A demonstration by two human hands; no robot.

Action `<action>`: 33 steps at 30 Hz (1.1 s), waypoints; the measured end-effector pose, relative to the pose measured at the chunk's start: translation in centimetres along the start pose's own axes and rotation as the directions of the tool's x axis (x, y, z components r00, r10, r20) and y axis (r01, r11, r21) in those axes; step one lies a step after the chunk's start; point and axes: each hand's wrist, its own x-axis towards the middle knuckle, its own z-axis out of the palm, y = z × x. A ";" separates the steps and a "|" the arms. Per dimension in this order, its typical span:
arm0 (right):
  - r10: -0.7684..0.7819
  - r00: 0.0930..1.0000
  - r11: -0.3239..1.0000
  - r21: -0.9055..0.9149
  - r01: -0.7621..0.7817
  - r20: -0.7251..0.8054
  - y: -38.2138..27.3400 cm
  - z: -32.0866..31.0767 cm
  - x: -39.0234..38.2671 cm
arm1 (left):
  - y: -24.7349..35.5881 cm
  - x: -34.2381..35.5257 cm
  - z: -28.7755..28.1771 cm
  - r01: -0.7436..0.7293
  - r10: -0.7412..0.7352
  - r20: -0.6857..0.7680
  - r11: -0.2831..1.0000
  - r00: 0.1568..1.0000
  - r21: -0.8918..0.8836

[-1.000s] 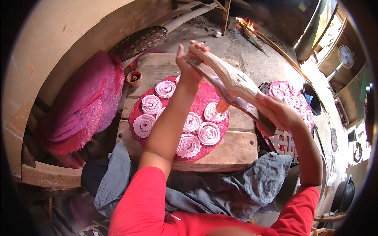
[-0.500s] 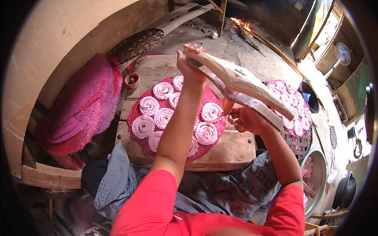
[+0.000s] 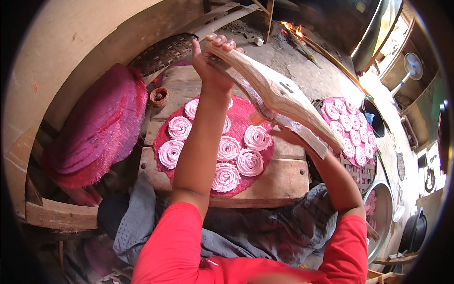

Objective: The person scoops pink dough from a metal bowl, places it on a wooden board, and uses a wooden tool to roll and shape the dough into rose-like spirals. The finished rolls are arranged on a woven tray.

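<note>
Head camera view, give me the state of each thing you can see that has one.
Wooden tool, raised and slanting.
Left hand, fingers curled over the wooden tool's far end.
Right hand, partly hidden behind the wooden tool; grip unclear.
Pink spirals, coiled on the round red mat.
Fire, burning.
Fan, cannot tell if spinning.
Red sheets, stacked.
Small pot, upright, open-topped.

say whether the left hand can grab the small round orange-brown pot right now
Probably not without letting go: the left hand has its fingers over the upper end of the long, pale wooden tool. The pot itself looks uncovered, off to the hand's left.
</note>
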 end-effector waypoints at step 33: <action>0.511 0.859 0.802 -0.356 -0.480 -0.006 -13.0 -0.8 2.9 | 3.7 1.7 -6.0 -0.087 0.102 -0.366 0.995 0.925 0.057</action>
